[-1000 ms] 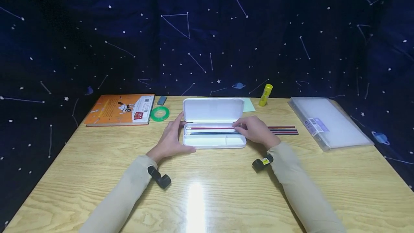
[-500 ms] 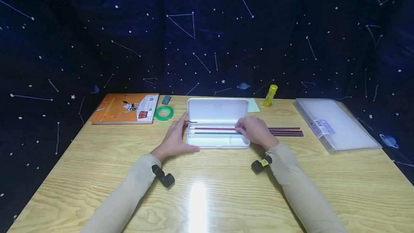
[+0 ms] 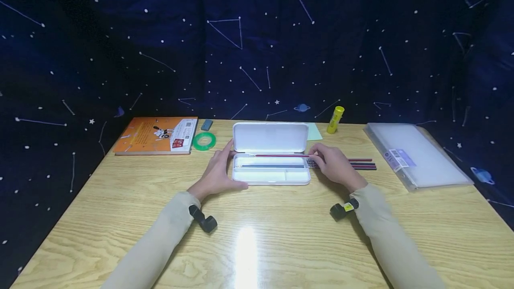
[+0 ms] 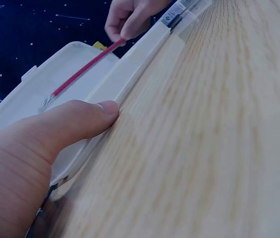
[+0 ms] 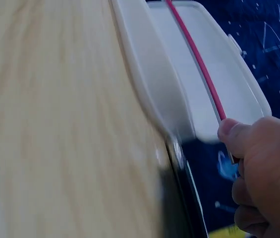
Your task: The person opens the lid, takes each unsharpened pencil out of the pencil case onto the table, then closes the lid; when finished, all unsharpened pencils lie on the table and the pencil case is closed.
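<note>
The right hand pinched a thin red pencil over the open white plastic pencil case. The left hand lay flat, thumb pressing the case's near edge. The pencil ran sideways, its far tip pointing toward the left hand. It could slip and roll away if the pinch loosened.

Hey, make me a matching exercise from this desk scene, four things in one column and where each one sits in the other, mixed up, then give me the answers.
Things:
1. orange book
2. yellow glue stick
3. red pencil
4. clear plastic folder

Places:
A. pinched by the right hand over the open white pencil case
B. far right of the table
C. back left corner
D. standing at the back, right of the case lid

Pairs: 1-C, 2-D, 3-A, 4-B
</note>
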The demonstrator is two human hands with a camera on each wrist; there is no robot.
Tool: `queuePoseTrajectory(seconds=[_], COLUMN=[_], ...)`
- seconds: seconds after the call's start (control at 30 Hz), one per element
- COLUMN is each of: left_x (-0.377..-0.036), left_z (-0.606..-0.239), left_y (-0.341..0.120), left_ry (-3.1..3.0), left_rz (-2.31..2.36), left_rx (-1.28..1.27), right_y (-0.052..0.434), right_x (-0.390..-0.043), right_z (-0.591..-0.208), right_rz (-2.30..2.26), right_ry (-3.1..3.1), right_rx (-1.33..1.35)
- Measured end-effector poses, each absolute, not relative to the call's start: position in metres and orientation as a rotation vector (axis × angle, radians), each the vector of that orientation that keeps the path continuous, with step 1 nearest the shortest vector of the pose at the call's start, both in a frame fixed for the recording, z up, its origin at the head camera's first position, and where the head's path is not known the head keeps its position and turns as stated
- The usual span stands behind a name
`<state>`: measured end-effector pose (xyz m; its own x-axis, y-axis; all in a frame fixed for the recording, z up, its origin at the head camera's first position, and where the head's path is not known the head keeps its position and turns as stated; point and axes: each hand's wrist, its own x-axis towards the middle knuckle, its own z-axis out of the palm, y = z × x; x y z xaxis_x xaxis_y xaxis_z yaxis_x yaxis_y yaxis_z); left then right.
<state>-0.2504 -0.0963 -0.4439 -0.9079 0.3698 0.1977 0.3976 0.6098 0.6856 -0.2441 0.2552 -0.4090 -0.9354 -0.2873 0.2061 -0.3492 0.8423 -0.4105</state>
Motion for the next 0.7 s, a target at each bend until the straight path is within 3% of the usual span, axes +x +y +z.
queuePoseTrajectory(seconds=[0.7], left_x=[-0.249], left_z=[-0.443], left_y=[-0.096], left_ry=[-2.792], left_rz=[-1.198], left_rx=[-0.655], right_y=[0.374], right_x=[-0.193], right_z=[-0.412], right_rz=[0.714], right_ry=[-2.734], right_rx=[0.400])
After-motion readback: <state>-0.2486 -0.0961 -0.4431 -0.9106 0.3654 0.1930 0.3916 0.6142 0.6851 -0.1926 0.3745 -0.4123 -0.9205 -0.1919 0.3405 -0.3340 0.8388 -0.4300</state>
